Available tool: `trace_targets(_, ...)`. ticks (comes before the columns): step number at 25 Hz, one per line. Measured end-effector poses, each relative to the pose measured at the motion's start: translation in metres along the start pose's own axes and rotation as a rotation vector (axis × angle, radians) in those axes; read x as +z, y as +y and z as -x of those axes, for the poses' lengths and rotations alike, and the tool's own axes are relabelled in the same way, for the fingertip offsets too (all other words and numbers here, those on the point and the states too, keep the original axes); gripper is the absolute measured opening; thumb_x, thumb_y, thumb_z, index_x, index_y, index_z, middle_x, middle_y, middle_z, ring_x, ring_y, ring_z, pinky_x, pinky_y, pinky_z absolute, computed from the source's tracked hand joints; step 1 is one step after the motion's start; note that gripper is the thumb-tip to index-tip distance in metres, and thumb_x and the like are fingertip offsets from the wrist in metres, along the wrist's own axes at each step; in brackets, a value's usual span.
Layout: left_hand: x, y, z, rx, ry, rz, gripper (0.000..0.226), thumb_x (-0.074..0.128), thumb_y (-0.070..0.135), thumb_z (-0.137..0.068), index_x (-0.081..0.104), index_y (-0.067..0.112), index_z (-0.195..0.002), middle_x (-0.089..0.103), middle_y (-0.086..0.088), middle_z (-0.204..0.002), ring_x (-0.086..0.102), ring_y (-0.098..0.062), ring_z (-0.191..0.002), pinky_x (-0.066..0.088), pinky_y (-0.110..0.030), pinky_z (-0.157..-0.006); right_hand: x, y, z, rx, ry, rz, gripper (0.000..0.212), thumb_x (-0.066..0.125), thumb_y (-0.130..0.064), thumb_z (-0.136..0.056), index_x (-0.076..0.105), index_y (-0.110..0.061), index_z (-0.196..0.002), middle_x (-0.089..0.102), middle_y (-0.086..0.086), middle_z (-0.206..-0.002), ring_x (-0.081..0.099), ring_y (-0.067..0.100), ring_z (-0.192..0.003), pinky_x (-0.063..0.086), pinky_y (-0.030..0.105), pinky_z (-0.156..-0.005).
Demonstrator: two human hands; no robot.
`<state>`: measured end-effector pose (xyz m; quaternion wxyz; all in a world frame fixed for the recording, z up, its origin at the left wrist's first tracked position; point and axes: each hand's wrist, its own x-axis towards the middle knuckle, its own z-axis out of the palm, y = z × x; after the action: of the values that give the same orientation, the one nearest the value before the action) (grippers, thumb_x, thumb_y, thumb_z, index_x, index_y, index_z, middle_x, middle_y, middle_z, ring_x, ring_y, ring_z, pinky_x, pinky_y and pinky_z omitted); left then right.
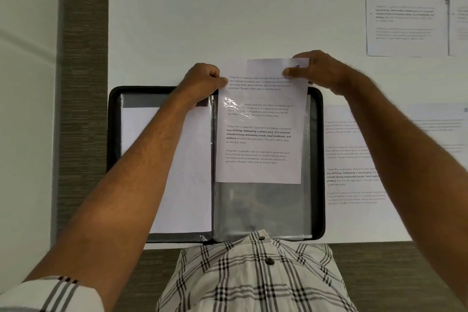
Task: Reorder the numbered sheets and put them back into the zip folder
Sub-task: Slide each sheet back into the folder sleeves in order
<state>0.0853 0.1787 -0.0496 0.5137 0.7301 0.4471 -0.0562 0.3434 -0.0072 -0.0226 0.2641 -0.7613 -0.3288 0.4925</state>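
Two hands, L (202, 78) & R (314, 71), fingers pinching 1 sheet (260, 134) over open zip folder (319, 159), 4 loose sheets

Before you lies a white, smooth-topped table (228, 7), its near edge meeting a grey-brown floor. Directly on it, at your near centre, rests an open black zip folder (319, 159) with clear plastic sleeves, spread flat and reaching almost to the table's near edge. Just right of the folder lie white printed sheets (354, 159), overlapping one another. At the far right corner lie two more white printed pages (405, 7), side by side, well apart from the folder.
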Motion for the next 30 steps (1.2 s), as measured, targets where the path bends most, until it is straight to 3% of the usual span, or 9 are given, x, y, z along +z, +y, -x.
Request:
trace_targets(5,0.005,0.003,0.002,0.016,0.087,0.263,0.006,0.073,0.021,-0.092,0.068,0.024,-0.092,0.066,0.007,-0.081,0.061,-0.003,-0.070,0.051,-0.017,-0.069,-0.003,0.000,0.001,0.062,-0.137,0.214,0.017,0.076,-0.036,-0.095,0.076,-0.019,-0.093,0.075,-0.006,-0.083,0.064,0.007,-0.067,0.044,0.020,-0.062)
trace_targets(8,0.005,0.002,0.003,0.009,0.088,0.187,0.013,0.071,0.018,-0.092,0.066,0.020,-0.080,0.059,0.007,-0.072,0.054,-0.002,-0.062,0.048,-0.018,-0.064,0.000,-0.005,0.002,0.079,-0.153,0.254,0.015,0.076,-0.032,-0.095,0.076,-0.017,-0.098,0.076,-0.003,-0.088,0.066,0.011,-0.074,0.047,0.022,-0.065)
trace_targets(10,0.004,0.002,0.005,-0.004,0.033,0.092,0.022,0.067,0.015,-0.089,0.057,0.019,-0.070,0.051,0.006,-0.064,0.046,-0.005,-0.054,0.042,-0.021,-0.056,0.001,-0.007,0.000,0.049,-0.114,0.217,0.012,0.076,-0.030,-0.095,0.077,-0.018,-0.100,0.078,0.000,-0.096,0.069,0.013,-0.084,0.053,0.026,-0.077)
trace_targets(13,0.000,0.002,0.006,0.027,-0.020,-0.032,0.012,0.064,0.013,-0.086,0.058,0.015,-0.076,0.052,0.002,-0.069,0.049,-0.012,-0.064,0.042,-0.025,-0.061,0.004,-0.009,-0.004,-0.009,-0.063,0.202,0.006,0.075,-0.024,-0.096,0.078,-0.021,-0.099,0.079,0.003,-0.102,0.069,0.013,-0.089,0.054,0.031,-0.089)
trace_targets(15,0.000,0.003,0.007,0.063,-0.030,0.007,0.005,0.066,0.013,-0.088,0.066,0.017,-0.089,0.056,0.003,-0.074,0.053,-0.012,-0.070,0.046,-0.026,-0.067,0.005,-0.012,-0.005,-0.025,-0.067,0.217,0.006,0.075,-0.020,-0.095,0.078,-0.020,-0.100,0.078,0.004,-0.100,0.068,0.015,-0.086,0.054,0.033,-0.086)
trace_targets(17,-0.001,0.000,0.007,0.121,-0.035,0.066,0.014,0.068,0.017,-0.091,0.070,0.021,-0.104,0.056,-0.005,-0.074,0.053,-0.013,-0.073,0.047,-0.028,-0.072,0.007,-0.015,-0.004,-0.030,-0.089,0.237,0.005,0.075,-0.020,-0.095,0.078,-0.020,-0.099,0.077,0.005,-0.095,0.066,0.013,-0.080,0.052,0.031,-0.080)
trace_targets(20,0.000,-0.005,0.008,0.160,-0.020,0.071,0.015,0.067,0.021,-0.091,0.075,0.029,-0.101,0.067,-0.024,-0.093,0.059,-0.016,-0.080,0.056,-0.040,-0.079,0.011,-0.019,-0.004,0.000,-0.142,0.276,0.004,0.076,-0.022,-0.093,0.078,-0.026,-0.095,0.077,-0.001,-0.092,0.067,0.012,-0.080,0.052,0.031,-0.080)
trace_targets(25,0.001,0.000,0.012,0.182,-0.052,-0.093,0.024,0.064,0.016,-0.087,0.074,0.032,-0.103,0.057,0.008,-0.070,0.053,-0.006,-0.067,0.047,-0.030,-0.074,0.013,-0.022,-0.001,0.039,-0.201,0.333,0.007,0.075,-0.021,-0.093,0.076,-0.026,-0.089,0.075,-0.007,-0.085,0.066,0.011,-0.077,0.051,0.027,-0.074)
trace_targets(30,0.002,0.003,0.018,0.179,-0.085,-0.178,0.022,0.061,0.030,-0.078,0.075,0.038,-0.094,0.065,0.013,-0.082,0.058,-0.007,-0.075,0.054,-0.043,-0.092,0.018,-0.024,0.002,0.045,-0.217,0.365,0.011,0.073,-0.022,-0.095,0.075,-0.029,-0.087,0.076,-0.005,-0.094,0.069,0.016,-0.088,0.052,0.028,-0.080)
